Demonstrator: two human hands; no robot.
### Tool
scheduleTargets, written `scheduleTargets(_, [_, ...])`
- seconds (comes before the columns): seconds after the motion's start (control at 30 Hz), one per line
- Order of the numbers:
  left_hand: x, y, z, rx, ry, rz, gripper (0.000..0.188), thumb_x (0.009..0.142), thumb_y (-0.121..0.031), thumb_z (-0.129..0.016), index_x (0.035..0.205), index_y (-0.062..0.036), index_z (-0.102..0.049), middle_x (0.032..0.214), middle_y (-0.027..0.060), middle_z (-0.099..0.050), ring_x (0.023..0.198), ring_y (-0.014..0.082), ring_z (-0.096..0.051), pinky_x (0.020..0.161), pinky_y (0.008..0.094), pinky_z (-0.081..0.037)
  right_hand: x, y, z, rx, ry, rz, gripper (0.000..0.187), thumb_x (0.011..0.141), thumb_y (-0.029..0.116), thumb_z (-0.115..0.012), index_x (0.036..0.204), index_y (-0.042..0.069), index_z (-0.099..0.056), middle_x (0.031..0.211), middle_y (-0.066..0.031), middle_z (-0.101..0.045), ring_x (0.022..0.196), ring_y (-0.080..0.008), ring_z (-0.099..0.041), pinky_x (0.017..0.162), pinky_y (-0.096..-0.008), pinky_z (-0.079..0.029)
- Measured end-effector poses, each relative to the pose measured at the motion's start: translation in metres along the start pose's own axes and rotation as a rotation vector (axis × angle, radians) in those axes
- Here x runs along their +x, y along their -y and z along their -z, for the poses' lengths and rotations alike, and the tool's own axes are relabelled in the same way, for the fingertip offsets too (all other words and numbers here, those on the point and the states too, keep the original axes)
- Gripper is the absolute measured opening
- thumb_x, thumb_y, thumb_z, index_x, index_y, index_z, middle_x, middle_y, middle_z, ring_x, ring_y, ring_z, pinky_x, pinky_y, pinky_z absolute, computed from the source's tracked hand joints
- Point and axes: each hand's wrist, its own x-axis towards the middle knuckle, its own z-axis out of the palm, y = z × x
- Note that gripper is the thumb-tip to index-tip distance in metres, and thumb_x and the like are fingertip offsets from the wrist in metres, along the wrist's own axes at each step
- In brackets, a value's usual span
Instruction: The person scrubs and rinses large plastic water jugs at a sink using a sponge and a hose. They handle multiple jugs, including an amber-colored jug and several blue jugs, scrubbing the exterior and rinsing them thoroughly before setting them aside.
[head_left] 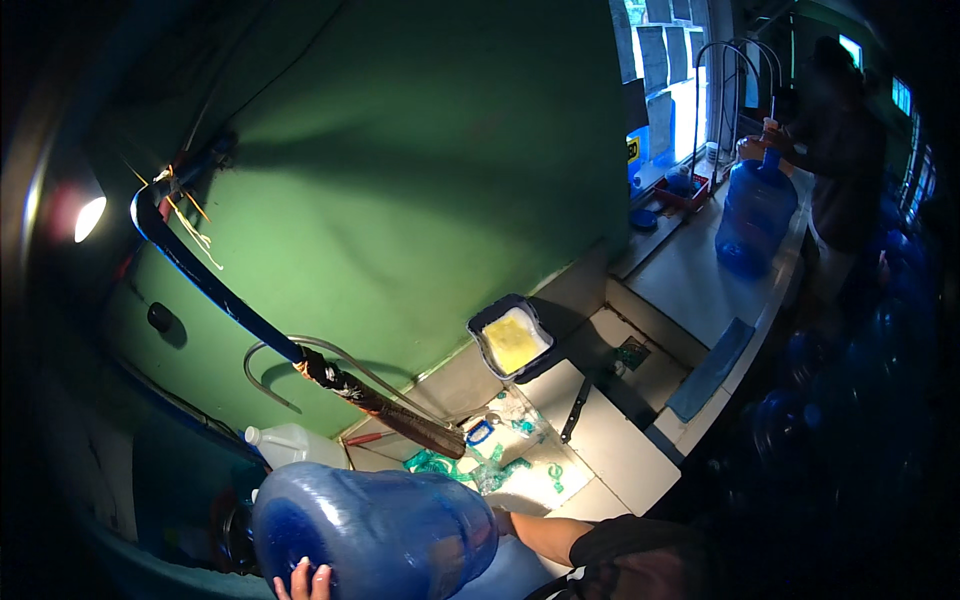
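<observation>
A large translucent blue water jug [385, 530] lies tilted on its side at the lower left, its round base toward my left. Fingers of my left hand [302, 582] press against that base from below. At the jug's opposite end, my right hand [504, 522] grips near the neck; most of its fingers are hidden behind the jug. Just beyond the jug, green plastic scraps [435, 464] and a small blue-framed piece [481, 432] are scattered over the white tiled counter [625, 450]. A white plastic jug [297, 445] stands behind the blue one.
A blue pipe [235, 305] with a wrapped end hangs over the counter. Beyond are a dark tub [510, 338] with yellow inside, a knife [577, 410], a sunken basin [610, 325] and a blue cloth [712, 370]. Far right, another person [845, 150] handles a blue jug [755, 215].
</observation>
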Motion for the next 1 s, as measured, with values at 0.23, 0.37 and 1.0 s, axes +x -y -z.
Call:
scheduleTargets(0.23, [-0.032,0.013,0.013,-0.284,-0.185,0.32,0.111,0.052,-0.02,-0.092,0.149,-0.0037,-0.041,0.143,0.0202,-0.049,0.131,0.0353,-0.049,0.112,0.0457,-0.037,-0.005,0.008,-0.002,0.055,0.064,0.105,0.032,0.098,0.031,-0.063,0.122,0.01,-0.067,0.105,-0.0083,-0.071,0.098,-0.02,-0.071,0.075,-0.0404,-0.062])
scheduleTargets(0.37, [-0.05,0.016,0.01,-0.42,-0.26,0.479,0.109,0.057,-0.019,-0.091,0.151,-0.0009,-0.037,0.144,0.0213,-0.048,0.132,0.0361,-0.048,0.113,0.0448,-0.037,-0.027,0.036,-0.022,-0.545,-0.102,0.384,0.037,0.102,0.035,-0.056,0.127,0.01,-0.064,0.112,-0.0071,-0.07,0.1,-0.0161,-0.066,0.081,-0.0365,-0.056])
scheduleTargets(1.0, [0.129,-0.029,-0.08,-0.899,-0.173,-0.504,0.132,0.064,-0.049,-0.09,0.159,-0.001,-0.012,0.162,0.0296,-0.016,0.151,0.0411,-0.018,0.121,0.0505,-0.018,-0.394,0.166,-0.146,-0.875,-0.533,1.469,0.032,0.097,0.037,-0.059,0.113,0.009,-0.067,0.099,-0.0046,-0.066,0.087,-0.0165,-0.061,0.075,-0.0329,-0.054])
